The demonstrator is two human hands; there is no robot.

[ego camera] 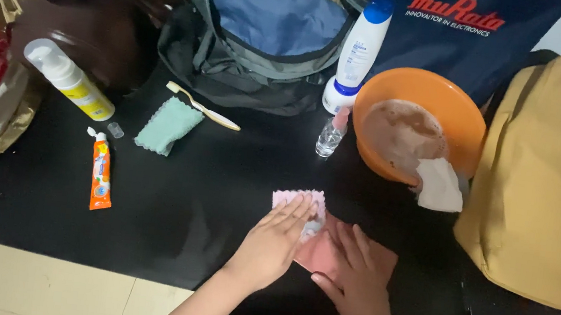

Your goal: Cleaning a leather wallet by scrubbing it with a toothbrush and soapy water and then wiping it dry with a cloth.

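I saw my left hand (pixel 276 238) lying flat and open, fingers together, pressed on a pink cloth (pixel 314 233) at the near edge of the black table (pixel 192 190). My right hand (pixel 356 275) was open too, palm down on the cloth's right part, gripping nothing. Just beyond the cloth stood a small clear bottle (pixel 332 134) beside an orange bowl (pixel 417 122); a green cloth (pixel 168 126) and an orange tube (pixel 101 171) lay well to the left.
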